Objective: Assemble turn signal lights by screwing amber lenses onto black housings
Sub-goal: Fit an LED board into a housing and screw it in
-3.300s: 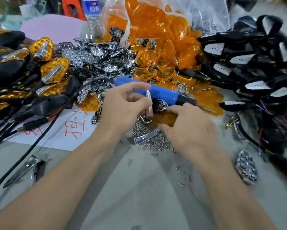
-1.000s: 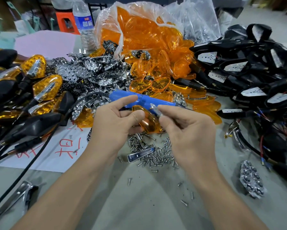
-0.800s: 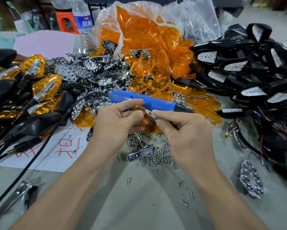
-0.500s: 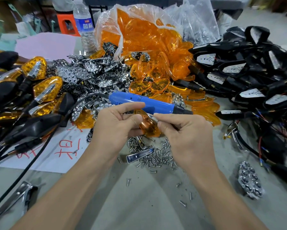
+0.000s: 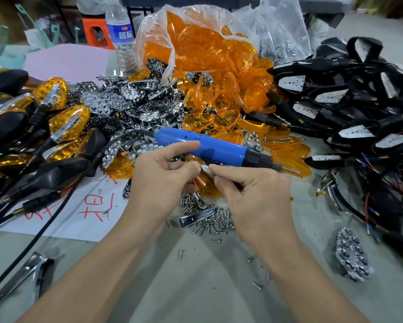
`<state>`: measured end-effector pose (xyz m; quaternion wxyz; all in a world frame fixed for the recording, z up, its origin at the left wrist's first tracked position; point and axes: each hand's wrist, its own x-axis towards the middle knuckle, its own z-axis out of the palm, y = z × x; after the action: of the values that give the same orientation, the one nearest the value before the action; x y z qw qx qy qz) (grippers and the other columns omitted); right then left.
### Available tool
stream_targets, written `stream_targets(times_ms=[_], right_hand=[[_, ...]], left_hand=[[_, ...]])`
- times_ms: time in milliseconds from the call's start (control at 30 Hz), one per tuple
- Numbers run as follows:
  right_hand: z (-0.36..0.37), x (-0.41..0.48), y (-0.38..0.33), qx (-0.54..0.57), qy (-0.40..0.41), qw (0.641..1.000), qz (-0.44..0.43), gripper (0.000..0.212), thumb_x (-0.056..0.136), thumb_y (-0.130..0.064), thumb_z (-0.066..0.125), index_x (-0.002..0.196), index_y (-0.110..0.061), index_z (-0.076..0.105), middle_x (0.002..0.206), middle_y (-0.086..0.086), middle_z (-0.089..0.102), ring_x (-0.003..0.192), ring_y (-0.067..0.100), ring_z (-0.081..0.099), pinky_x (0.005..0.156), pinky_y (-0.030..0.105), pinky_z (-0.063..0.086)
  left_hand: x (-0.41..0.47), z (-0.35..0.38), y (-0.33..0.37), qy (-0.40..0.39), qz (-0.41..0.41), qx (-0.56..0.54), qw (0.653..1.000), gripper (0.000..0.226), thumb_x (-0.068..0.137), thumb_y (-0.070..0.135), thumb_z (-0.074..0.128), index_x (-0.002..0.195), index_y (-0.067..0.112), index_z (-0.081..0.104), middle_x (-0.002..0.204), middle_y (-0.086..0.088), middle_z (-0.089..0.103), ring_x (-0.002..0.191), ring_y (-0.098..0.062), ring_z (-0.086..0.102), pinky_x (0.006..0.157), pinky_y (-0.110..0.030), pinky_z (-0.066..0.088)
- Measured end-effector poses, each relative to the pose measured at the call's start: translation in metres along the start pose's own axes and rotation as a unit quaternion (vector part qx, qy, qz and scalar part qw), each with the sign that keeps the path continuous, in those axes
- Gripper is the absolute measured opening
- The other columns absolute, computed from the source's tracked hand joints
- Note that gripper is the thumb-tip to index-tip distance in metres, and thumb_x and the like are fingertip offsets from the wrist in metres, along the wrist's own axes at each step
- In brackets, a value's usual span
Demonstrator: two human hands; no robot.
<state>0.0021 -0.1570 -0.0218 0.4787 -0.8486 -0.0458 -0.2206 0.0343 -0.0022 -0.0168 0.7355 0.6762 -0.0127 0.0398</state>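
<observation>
Amber lens (image 5: 203,184) in left hand (image 5: 159,183), chrome strip (image 5: 206,169) in right hand (image 5: 254,194).

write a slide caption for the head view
Left hand holds a translucent amber plastic lens; right hand pinches a silver metal strip against it, blue electric screwdriver behind.

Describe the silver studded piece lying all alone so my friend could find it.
Find the heap of black housings on the right of the table and come toward the near edge, past the tangled wires. There lies a chrome reflector with round cups. Unlike the reflectors piled mid-table, it lies alone on bare surface.
</observation>
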Motion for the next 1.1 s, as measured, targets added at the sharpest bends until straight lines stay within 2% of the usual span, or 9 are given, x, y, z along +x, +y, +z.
stream_targets(times_ms=[133, 267, 333, 433, 500, 633, 867, 967, 1100], right_hand=[[0.006, -0.008, -0.004, -0.028, 0.024, 0.998, -0.060, 0.027, 0.085, -0.021, 0.075, 0.112, -0.027, 0.081, 0.102, -0.016, 0.077, 0.091, 0.002, 0.070, 0.084, 0.010, 0.052], [0.002, 0.001, -0.001, 0.122, 0.015, 0.990, 0.064, 0.030, 0.080, -0.013, 0.087, 0.103, -0.032, 0.083, 0.095, -0.023, 0.078, 0.089, 0.000, 0.074, 0.084, 0.016, 0.058], [0.000, 0.007, -0.001, 0.223, -0.011, 0.963, 0.149, 0.036, 0.082, -0.009, 0.086, 0.108, -0.033, 0.078, 0.097, -0.019, 0.079, 0.094, 0.005, 0.076, 0.083, 0.026, 0.061], [0.000, 0.009, -0.003, 0.404, -0.116, 0.873, 0.249, 0.021, 0.094, -0.008, 0.071, 0.114, -0.014, 0.077, 0.100, 0.009, 0.080, 0.084, 0.024, 0.077, 0.072, 0.032, 0.063], [0.001, 0.008, -0.003, 0.424, -0.128, 0.858, 0.261, 0.018, 0.096, -0.009, 0.067, 0.110, -0.006, 0.076, 0.095, 0.017, 0.078, 0.078, 0.026, 0.076, 0.071, 0.030, 0.062], [0.001, 0.007, -0.004, 0.410, -0.107, 0.875, 0.233, 0.026, 0.085, -0.019, 0.070, 0.105, -0.004, 0.077, 0.086, 0.019, 0.077, 0.071, 0.024, 0.075, 0.067, 0.028, 0.061], [0.005, 0.008, -0.002, 0.380, -0.083, 0.898, 0.204, 0.014, 0.095, -0.004, 0.069, 0.100, -0.011, 0.079, 0.088, 0.012, 0.080, 0.072, 0.024, 0.076, 0.068, 0.029, 0.063], [0.003, 0.007, 0.000, 0.232, -0.016, 0.966, 0.115, 0.019, 0.086, -0.004, 0.080, 0.085, -0.023, 0.079, 0.081, -0.002, 0.079, 0.073, 0.017, 0.076, 0.070, 0.030, 0.063], [0.007, -0.003, -0.001, 0.028, 0.024, 0.999, 0.006, 0.015, 0.079, -0.014, 0.079, 0.088, -0.025, 0.078, 0.090, -0.013, 0.076, 0.082, 0.008, 0.070, 0.077, 0.030, 0.058]], left_hand=[[0.000, 0.004, 0.004, 0.015, -0.022, -0.065, 0.998, 0.037, 0.080, -0.006, 0.079, 0.109, 0.017, 0.075, 0.076, -0.008, 0.078, 0.064, -0.017, 0.071, 0.064, -0.031, 0.063], [0.005, 0.001, 0.010, 0.027, -0.035, -0.136, 0.990, 0.038, 0.068, 0.001, 0.078, 0.104, 0.012, 0.073, 0.075, -0.007, 0.078, 0.060, -0.017, 0.073, 0.059, -0.028, 0.061], [0.006, -0.001, 0.012, 0.019, -0.042, -0.160, 0.986, 0.041, 0.065, 0.006, 0.075, 0.105, 0.011, 0.072, 0.075, -0.006, 0.078, 0.059, -0.016, 0.073, 0.059, -0.028, 0.062], [0.006, -0.003, 0.013, 0.002, -0.038, -0.172, 0.984, 0.039, 0.064, 0.009, 0.074, 0.103, 0.013, 0.073, 0.075, -0.006, 0.078, 0.061, -0.016, 0.073, 0.066, -0.027, 0.063], [0.006, -0.005, 0.012, 0.001, -0.032, -0.172, 0.985, 0.037, 0.064, 0.009, 0.075, 0.101, 0.013, 0.073, 0.075, -0.006, 0.078, 0.061, -0.016, 0.073, 0.065, -0.026, 0.063], [0.005, -0.004, 0.012, 0.003, -0.025, -0.165, 0.986, 0.035, 0.064, 0.007, 0.075, 0.099, 0.011, 0.074, 0.074, -0.008, 0.077, 0.060, -0.017, 0.073, 0.061, -0.026, 0.061], [0.004, 0.000, 0.007, 0.021, 0.007, -0.122, 0.992, 0.031, 0.075, 0.003, 0.079, 0.103, 0.015, 0.076, 0.082, -0.006, 0.080, 0.069, -0.018, 0.075, 0.068, -0.029, 0.062], [0.002, 0.006, 0.003, 0.038, 0.012, -0.027, 0.999, 0.034, 0.084, 0.009, 0.080, 0.116, 0.019, 0.074, 0.095, -0.001, 0.081, 0.086, -0.019, 0.078, 0.075, -0.033, 0.063], [-0.005, 0.013, 0.004, -0.048, -0.014, -0.044, 0.998, 0.015, 0.084, 0.018, 0.077, 0.097, 0.024, 0.081, 0.094, -0.006, 0.081, 0.084, -0.019, 0.078, 0.072, -0.029, 0.063]])
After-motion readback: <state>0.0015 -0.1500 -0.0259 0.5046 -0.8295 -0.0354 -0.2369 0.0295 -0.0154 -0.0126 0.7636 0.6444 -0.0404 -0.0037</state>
